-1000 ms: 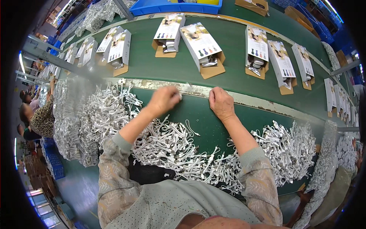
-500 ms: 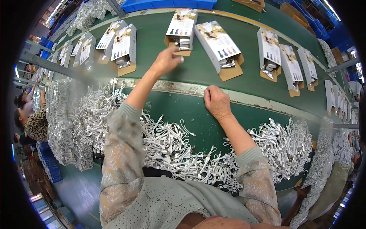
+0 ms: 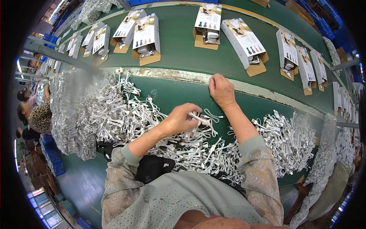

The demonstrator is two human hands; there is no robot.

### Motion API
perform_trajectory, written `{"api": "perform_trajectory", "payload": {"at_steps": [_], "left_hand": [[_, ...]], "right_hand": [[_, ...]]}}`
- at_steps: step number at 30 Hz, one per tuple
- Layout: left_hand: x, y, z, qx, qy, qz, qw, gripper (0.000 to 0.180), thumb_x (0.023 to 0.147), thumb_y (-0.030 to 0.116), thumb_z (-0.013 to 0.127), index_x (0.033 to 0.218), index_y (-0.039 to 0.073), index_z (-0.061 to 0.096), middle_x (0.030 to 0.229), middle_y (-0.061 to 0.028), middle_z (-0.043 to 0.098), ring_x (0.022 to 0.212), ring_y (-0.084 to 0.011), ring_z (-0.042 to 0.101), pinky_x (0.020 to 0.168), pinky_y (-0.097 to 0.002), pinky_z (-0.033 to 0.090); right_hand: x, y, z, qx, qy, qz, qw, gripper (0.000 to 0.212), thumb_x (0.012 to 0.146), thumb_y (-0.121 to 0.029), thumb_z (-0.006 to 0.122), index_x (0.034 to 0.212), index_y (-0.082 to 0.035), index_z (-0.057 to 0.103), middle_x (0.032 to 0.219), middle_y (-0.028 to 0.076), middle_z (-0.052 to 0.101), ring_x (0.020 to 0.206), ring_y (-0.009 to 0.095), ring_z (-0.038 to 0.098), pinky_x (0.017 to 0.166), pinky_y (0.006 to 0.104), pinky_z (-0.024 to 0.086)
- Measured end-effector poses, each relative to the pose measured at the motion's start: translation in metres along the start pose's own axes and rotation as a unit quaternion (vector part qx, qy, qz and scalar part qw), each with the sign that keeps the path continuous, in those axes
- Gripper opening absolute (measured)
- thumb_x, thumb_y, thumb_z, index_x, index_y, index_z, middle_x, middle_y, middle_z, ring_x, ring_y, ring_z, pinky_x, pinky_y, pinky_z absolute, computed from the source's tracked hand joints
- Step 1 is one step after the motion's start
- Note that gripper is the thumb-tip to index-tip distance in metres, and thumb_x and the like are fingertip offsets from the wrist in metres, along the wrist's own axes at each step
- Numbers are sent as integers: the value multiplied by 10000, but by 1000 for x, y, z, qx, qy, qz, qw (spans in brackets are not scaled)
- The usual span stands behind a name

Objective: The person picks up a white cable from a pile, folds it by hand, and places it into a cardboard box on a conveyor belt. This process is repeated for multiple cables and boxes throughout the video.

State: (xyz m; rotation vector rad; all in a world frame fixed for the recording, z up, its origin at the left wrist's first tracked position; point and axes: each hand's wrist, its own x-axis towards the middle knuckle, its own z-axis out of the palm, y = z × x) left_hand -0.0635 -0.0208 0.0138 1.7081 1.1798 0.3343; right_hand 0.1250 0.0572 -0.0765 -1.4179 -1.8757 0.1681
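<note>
My left hand (image 3: 182, 119) is closed on a white charging cable (image 3: 203, 120), just above the heap of the same short cables. Its thumb and fingers pinch the cable, and loops hang toward the pile (image 3: 118, 114). My right hand (image 3: 222, 91) rests as a loose fist against the pale worn rail between work surface and belt; whether anything is inside the curled fingers is hidden. A second cable heap (image 3: 286, 147) lies beside my right forearm. Beyond the rail, open white boxes (image 3: 209, 21) with brown flaps stand with wrapped contents showing at their near ends.
The pale rail (image 3: 167, 74) crosses in front of me, with the green belt (image 3: 179, 57) carrying several more boxes beyond it. Bagged cables (image 3: 68, 114) pile up at the left, where a co-worker (image 3: 38, 116) sits. A metal bar (image 3: 57, 57) crosses the upper left.
My left hand has come back from a box on the belt to the cable heap and taken hold of a cable. The boxes have shifted right; my right hand moved slightly.
</note>
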Motion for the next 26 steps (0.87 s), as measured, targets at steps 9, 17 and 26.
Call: {"api": "perform_trajectory", "payload": {"at_steps": [9,17,26], "left_hand": [[1,-10,-35,-29,137,-32,990,171,789,153,690,808,-11,643,729,-31,579,586,-105,476,555,-255,395],[34,-6,-60,-115,247,-112,956,283,850,212,616,676,-10,622,571,-8,574,515,-47,517,458,-229,390],[141,-46,-57,381,398,11,834,248,803,280,609,705,52,613,611,-194,587,612,-386,599,578,-475,466]], "right_hand": [[2,-2,-2,22,14,-5,1000,85,782,-70,600,780,-69,514,683,113,579,604,298,591,525,383,477],[1,4,-5,10,9,5,1000,77,787,-73,595,785,-66,518,678,109,577,617,294,593,530,384,476],[0,1,-1,1,-15,9,1000,140,798,-131,606,784,-61,486,706,110,570,650,285,603,566,377,503]]}}
